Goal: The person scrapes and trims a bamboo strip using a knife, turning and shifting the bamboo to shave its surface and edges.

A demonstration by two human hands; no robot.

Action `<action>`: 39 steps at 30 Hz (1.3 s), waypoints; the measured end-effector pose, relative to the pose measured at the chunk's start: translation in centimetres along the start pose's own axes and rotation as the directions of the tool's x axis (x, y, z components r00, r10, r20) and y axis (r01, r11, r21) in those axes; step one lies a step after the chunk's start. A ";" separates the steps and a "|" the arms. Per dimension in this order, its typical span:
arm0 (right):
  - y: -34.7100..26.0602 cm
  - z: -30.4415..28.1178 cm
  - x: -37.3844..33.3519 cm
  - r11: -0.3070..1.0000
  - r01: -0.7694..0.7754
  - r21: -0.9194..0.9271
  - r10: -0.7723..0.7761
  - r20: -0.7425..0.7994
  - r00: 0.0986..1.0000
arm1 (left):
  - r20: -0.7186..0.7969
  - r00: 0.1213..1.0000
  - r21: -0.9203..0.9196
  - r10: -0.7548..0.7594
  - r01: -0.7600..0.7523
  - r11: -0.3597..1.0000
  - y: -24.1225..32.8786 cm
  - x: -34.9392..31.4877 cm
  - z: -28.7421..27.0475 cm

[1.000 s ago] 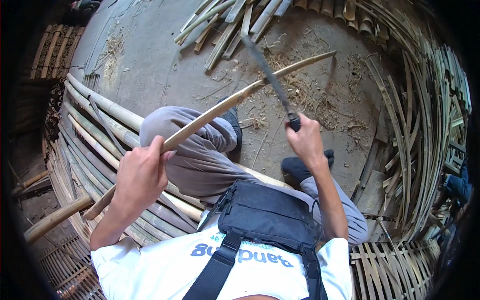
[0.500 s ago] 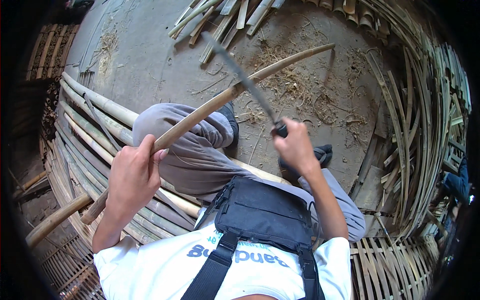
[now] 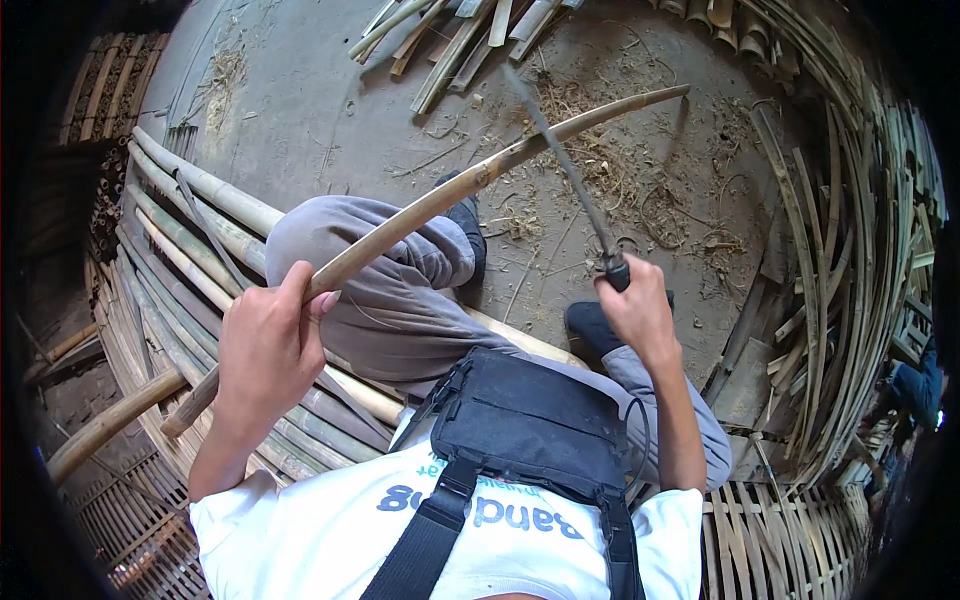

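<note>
My left hand (image 3: 265, 345) grips a long curved bamboo pole (image 3: 480, 178) near its lower end, and the pole slants up to the right across my raised grey-trousered knee (image 3: 375, 270). My right hand (image 3: 632, 305) is closed around the dark handle of a long thin blade (image 3: 560, 160). The blade points up and to the left, and its edge meets the pole near the pole's upper half. A black chest pouch (image 3: 530, 425) hangs on my white shirt between both arms.
Stacked bamboo poles (image 3: 190, 230) lie on the left, under my leg. Split bamboo strips (image 3: 850, 250) curve in a thick bundle along the right side. More cut pieces (image 3: 450, 35) lie at the top. Shavings litter the concrete floor (image 3: 650, 180). A woven bamboo panel (image 3: 790, 540) lies at lower right.
My right hand has drawn the blade down and leftwards, from crossing the pole near its far tip to resting against its upper half. My left hand keeps hold of the pole.
</note>
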State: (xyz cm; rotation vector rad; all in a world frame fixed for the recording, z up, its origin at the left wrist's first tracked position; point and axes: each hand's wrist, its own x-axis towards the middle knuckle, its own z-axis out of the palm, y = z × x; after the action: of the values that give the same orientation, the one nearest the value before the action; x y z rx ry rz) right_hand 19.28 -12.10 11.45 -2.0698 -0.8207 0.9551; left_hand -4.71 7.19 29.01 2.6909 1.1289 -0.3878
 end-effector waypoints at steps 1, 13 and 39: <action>-0.6 0.0 -0.7 0.999 0.025 -0.023 -0.025 0.000 1.000 | 0.005 1.000 0.001 0.001 -0.001 1.000 -0.1 0.0 0.1; 2.2 2.2 1.3 0.714 -0.225 0.663 0.138 0.181 0.974 | -0.042 0.999 0.037 0.024 -0.022 0.999 0.0 -0.2 0.4; -0.5 3.4 2.6 0.606 -0.482 0.632 0.127 0.522 0.844 | -0.079 0.995 0.099 0.068 -0.060 0.993 -0.4 -0.4 1.2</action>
State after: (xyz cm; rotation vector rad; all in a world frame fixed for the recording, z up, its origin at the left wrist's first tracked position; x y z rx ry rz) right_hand 17.77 -8.72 9.23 -1.2752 -0.1491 1.6605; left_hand -5.52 6.86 28.00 2.8432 1.0677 -0.3323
